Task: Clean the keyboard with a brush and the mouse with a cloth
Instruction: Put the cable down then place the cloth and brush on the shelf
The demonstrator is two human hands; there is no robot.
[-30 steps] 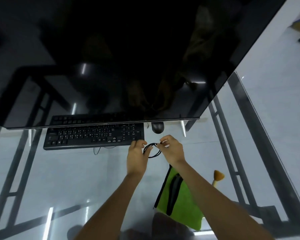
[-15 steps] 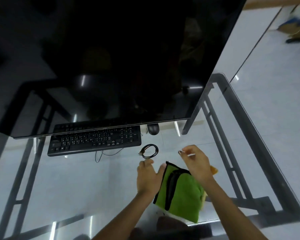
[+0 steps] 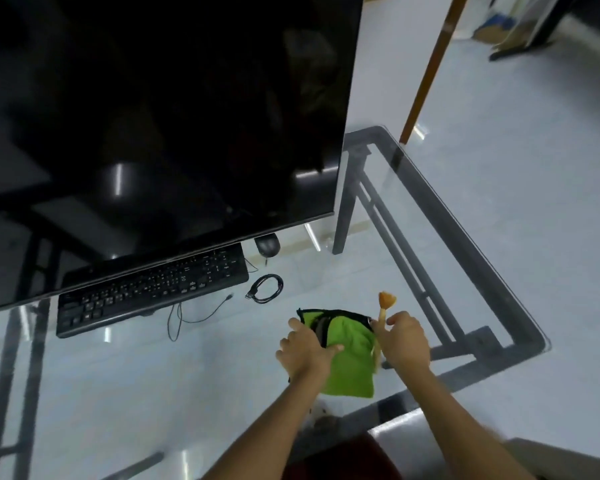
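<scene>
A: Hands are both working at the green cloth (image 3: 347,358) on the glass table (image 3: 464,258). The left hand (image 3: 303,349) is lying on the cloth's left edge, fingers fairly straight, thumb pressing the fabric.

B: And the right hand (image 3: 404,341)?

A: It's closing round the brush (image 3: 383,308) handle, just beside the cloth's right edge; the orange bristles are sticking up past the fingers. I can't tell how firm that grip is.

B: Where are the things waiting to be cleaned?

A: The keyboard (image 3: 153,287) is sitting under the monitor (image 3: 160,133), the mouse (image 3: 266,244) just beside its right end, a coiled cable (image 3: 266,289) between them and the cloth.

B: Advice?

A: I'd say the person is picking up the brush first. Holding the cloth flat while lifting the brush clear is probably wise, so the fabric isn't dragging along.
</scene>
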